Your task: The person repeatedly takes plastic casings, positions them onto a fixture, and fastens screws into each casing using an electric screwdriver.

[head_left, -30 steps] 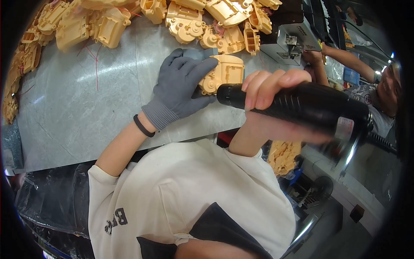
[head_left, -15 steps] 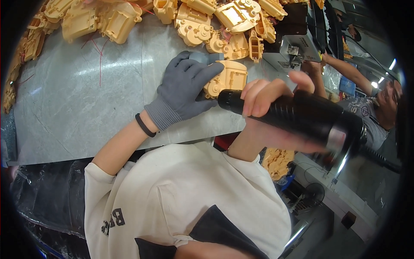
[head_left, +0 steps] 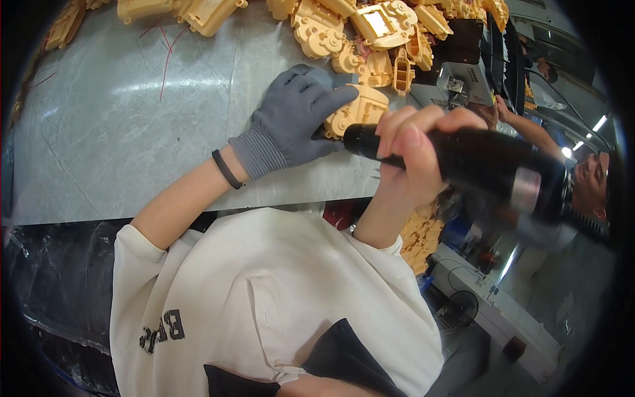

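My left hand (head_left: 294,116), in a grey knit glove, is closed on a yellow plastic housing (head_left: 372,106) at the table's right part. The thumb lies along its top edge. A blue-grey block (head_left: 345,79) shows just behind the housing, partly covered by the glove. In my bare right hand (head_left: 420,142) is a black corded electric screwdriver (head_left: 486,162), its fingers wrapped round the front of the barrel. The tool lies nearly level, its nose close against the near side of the housing. The tip itself is hidden, so contact cannot be told.
Several more yellow housings (head_left: 383,25) are heaped along the far edge of the grey table (head_left: 126,132), with thin red wires (head_left: 167,56) beside them. A metal box (head_left: 466,79) stands at the right. Beyond it another person (head_left: 589,178) reaches in with one arm.
The view has shifted a little, moving the table and heap in the picture. My right fingers have changed position on the screwdriver, whose rear end now tips slightly differently. The left hand keeps its hold.
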`<action>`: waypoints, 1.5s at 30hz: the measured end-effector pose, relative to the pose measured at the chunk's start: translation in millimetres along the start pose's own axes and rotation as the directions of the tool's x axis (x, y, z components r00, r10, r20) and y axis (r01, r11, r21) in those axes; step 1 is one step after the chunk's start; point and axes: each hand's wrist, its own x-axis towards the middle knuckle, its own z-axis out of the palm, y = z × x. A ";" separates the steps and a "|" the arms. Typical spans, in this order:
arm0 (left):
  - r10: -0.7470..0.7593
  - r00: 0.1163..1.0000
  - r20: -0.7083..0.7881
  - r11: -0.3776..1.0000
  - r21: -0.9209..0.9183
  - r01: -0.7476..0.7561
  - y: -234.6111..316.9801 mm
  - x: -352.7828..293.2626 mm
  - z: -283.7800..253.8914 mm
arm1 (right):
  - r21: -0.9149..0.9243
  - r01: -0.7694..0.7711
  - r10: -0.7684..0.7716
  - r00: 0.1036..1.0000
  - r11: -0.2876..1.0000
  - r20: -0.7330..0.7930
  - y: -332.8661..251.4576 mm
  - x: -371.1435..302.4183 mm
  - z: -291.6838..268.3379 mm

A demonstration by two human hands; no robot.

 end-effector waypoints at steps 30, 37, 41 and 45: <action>0.164 0.979 -0.124 0.979 -0.099 -0.177 9.1 10.9 -1.5 | 0.205 -0.166 0.167 0.986 0.965 0.012 -12.1 -1.3 -21.5; 0.208 0.969 -0.135 0.971 -0.091 -0.222 2.8 12.6 -1.8 | 0.281 -0.146 0.136 0.989 0.949 0.055 -15.5 0.2 -26.2; 0.135 0.987 -0.089 0.985 -0.097 -0.143 0.2 12.4 -1.6 | 0.343 -0.120 0.105 0.993 0.932 0.062 -17.5 6.8 -25.5; 0.134 0.987 -0.089 0.988 -0.071 -0.140 -0.5 9.1 0.3 | 0.345 -0.061 0.003 0.986 0.936 0.167 -19.9 13.0 -31.3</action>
